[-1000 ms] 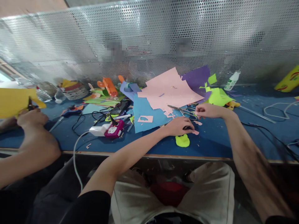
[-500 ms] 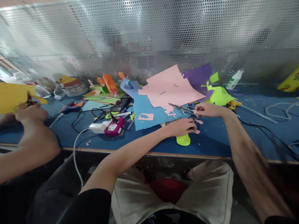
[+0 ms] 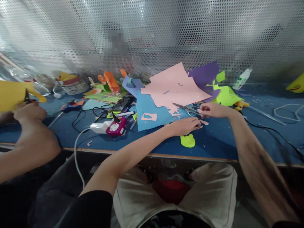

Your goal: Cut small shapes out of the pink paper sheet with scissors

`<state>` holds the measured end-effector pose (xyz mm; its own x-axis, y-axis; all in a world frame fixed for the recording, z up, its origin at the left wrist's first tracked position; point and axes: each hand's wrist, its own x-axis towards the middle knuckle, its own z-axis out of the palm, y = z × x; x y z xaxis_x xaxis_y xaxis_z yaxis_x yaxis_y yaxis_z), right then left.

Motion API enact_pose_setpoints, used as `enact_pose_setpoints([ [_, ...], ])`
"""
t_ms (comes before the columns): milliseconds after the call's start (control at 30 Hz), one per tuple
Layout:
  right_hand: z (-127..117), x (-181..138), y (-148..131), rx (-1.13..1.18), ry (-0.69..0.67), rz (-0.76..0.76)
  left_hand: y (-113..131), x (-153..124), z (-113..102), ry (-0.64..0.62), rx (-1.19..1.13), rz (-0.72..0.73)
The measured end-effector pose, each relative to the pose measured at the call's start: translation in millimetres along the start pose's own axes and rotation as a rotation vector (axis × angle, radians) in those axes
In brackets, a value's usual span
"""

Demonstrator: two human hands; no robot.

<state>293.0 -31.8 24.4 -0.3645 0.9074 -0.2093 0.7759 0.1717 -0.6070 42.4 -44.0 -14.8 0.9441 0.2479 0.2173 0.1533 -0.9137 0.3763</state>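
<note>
While your left hand (image 3: 186, 126) hangs low over the table (image 3: 220, 142), fingers bent, its tips are right beside a small pink scrap (image 3: 204, 122); whether anything is pinched beneath them, cannot tell. Right hand (image 3: 211, 110): thumb and fingers drawn narrow, tips at the handles of the scissors (image 3: 182, 106); too small to tell if something sits between them. Scrap lies just on your side of those tips, farther out and more to your right than the lime cutout (image 3: 188, 141).

Handling, by eye: scrap looks like thin paper, next to no weight, limp, quick to crease or tear, likely to skid if pushed. Your best hold is probably a light fingertip pinch at the rim; lift one edge first, don't press flat. Scissors should feel heavier and rigid; take them by the loops, away from the blades, which lie over the blue sheet (image 3: 142, 106) by the near edge of the pink sheet (image 3: 175, 85). Lime cutout: probably light too, thickness unclear; pick it up by its rounded rim.
</note>
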Motion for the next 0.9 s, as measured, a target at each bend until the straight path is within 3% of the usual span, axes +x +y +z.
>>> enact_pose_setpoints([
  [133,1,1,0,0.006,0.006,-0.003,-1,2,11,-0.02,0.069,0.079],
  [367,1,0,-2,0.012,-0.011,0.012,6,-3,-4,-0.067,-0.201,-0.153],
  [500,0,-1,-2,0.032,0.001,0.02,8,-6,-15,-0.026,-0.33,-0.198],
  [633,-2,-2,-1,0.021,0.007,0.033,-5,-10,-31,0.197,-0.118,-0.283],
  [700,-3,-2,-2,0.001,0.006,0.046,-17,-15,-43,0.314,0.065,-0.422],
  [900,-2,0,4,-0.042,0.008,0.055,-62,-40,-67,0.372,0.244,-0.794],
])
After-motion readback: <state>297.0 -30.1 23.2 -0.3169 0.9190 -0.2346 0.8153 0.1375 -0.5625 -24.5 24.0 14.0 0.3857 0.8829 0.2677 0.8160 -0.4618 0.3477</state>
